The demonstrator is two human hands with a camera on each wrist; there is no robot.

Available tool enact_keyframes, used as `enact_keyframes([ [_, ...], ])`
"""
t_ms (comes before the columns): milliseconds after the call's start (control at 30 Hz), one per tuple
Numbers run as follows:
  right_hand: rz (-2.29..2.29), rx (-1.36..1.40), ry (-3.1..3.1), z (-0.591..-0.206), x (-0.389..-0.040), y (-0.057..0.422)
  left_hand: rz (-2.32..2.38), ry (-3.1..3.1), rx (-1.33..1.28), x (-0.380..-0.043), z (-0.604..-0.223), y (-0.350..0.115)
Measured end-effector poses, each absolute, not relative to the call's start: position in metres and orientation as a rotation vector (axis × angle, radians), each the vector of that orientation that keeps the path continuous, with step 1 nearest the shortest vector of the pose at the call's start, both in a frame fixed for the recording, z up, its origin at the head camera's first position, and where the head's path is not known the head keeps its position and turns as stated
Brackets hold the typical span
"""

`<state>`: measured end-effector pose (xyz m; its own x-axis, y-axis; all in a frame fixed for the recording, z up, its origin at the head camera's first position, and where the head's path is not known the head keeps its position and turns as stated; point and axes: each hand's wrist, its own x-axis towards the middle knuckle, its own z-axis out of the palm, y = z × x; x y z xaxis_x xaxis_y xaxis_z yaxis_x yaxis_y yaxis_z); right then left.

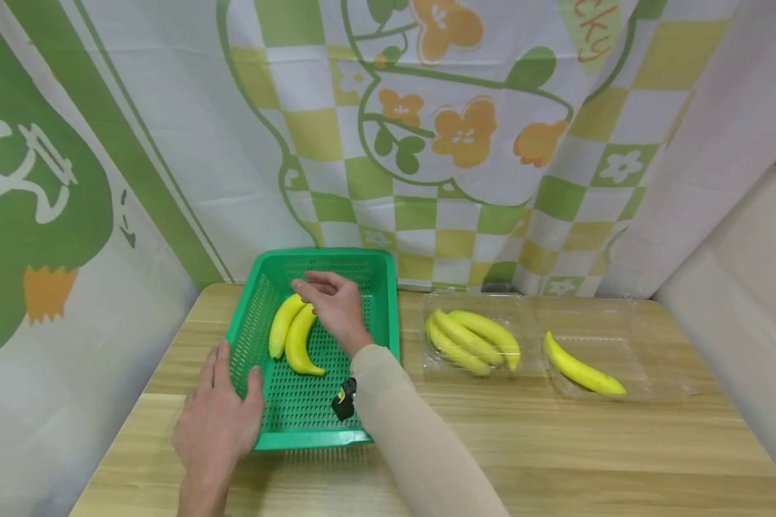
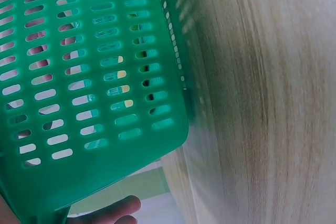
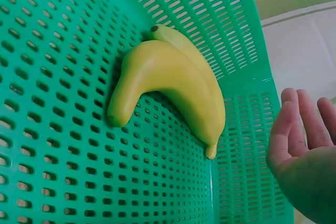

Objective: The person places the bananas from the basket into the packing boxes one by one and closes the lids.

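My left hand point(image 1: 220, 420) holds the left rim of a green plastic basket point(image 1: 393, 316), thumb on the inner side and fingers along the outside. Fingertips point(image 2: 128, 205) of that hand show past the basket's corner in the left wrist view. Inside the basket lie two yellow bananas side by side, a curved one point(image 1: 300, 343) and another point(image 1: 284, 327) against the left wall. Over the basket, just above and right of the bananas, is my right hand point(image 1: 336, 305). Its fingers are loosely bent with nothing between them; the right wrist view shows it apart from the bananas.
Right of the basket, a clear plastic box point(image 1: 430, 362) contains several bananas point(image 1: 468, 341). Beside it, another clear tray point(image 1: 647, 359) has a single banana point(image 1: 582, 366). A patterned curtain point(image 1: 440, 165) hangs behind the wooden table point(image 1: 556, 452).
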<state>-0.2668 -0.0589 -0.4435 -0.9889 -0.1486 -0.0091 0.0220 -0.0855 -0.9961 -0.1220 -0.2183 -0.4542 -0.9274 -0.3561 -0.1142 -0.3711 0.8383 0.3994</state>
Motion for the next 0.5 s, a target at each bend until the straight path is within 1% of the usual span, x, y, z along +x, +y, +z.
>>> enact_keyframes([
  [267,-2.074,-0.156,2.173,-0.444,-0.261,-0.062,0.662,2.974,-0.581,-0.121,-0.454,-0.219],
  [500,-2.022,-0.116,2.185,-0.449,-0.259,-0.069,0.657,2.968,-0.577,-0.121,-0.454,-0.22],
])
